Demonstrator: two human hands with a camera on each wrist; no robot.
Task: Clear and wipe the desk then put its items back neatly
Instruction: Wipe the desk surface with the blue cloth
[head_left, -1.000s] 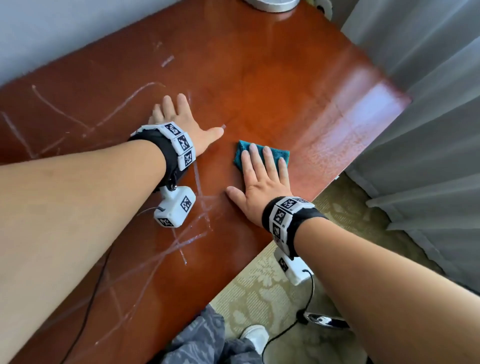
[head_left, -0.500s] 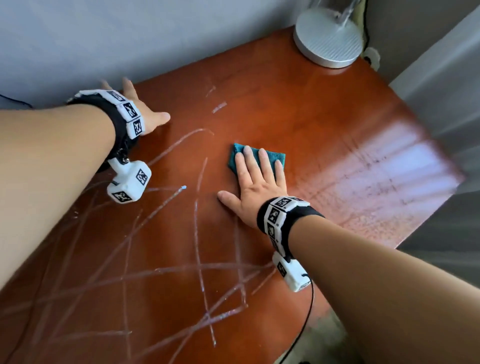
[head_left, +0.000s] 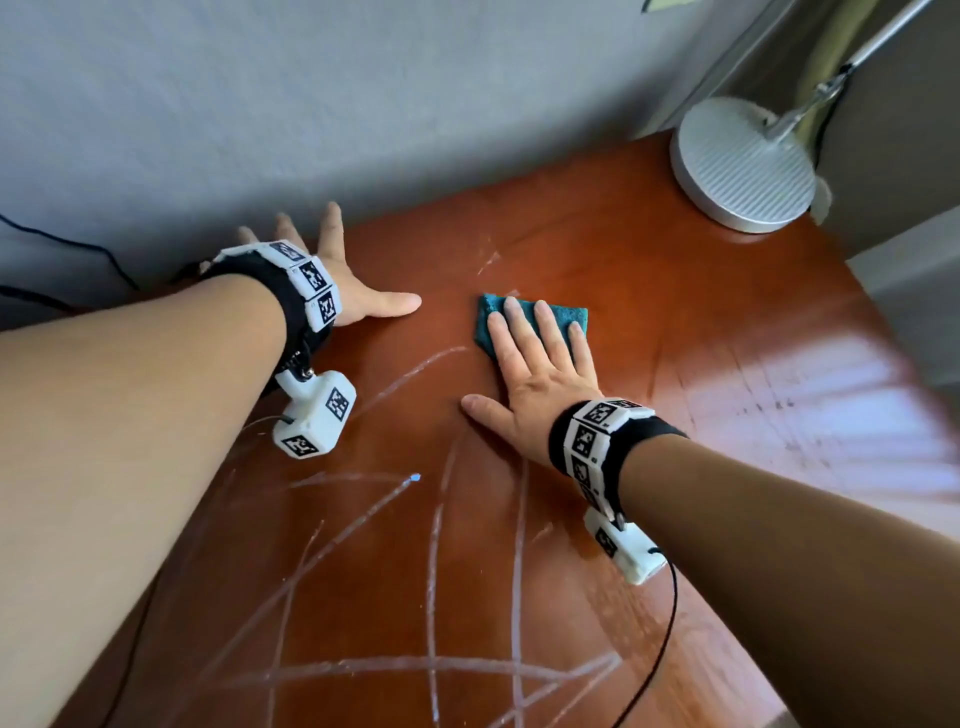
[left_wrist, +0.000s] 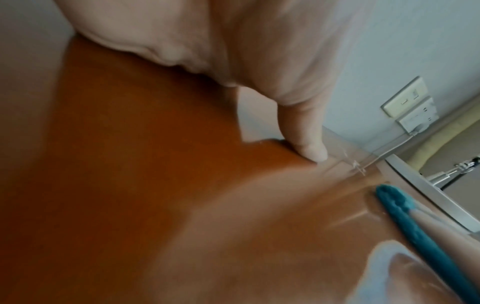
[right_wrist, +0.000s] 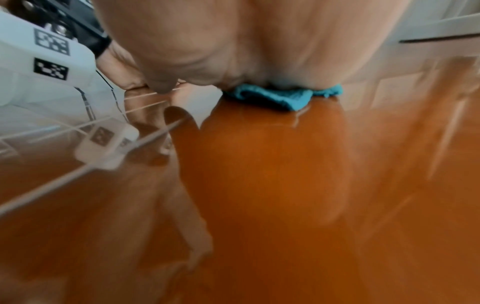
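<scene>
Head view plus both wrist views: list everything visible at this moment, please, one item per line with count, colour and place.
desk: one, glossy reddish-brown with pale streaks, against the wall
cloth: one, teal, flat on the desk under the right hand
lamp base: one, round, silver, far right corner of the desk
wall: grey, behind the desk
wall sockets: white plates on the wall, left wrist view
left hand: flat on the desk near the wall, fingers spread
right hand: flat, fingers straight, pressing the cloth
wrist bands: two, black with white marker tiles
</scene>
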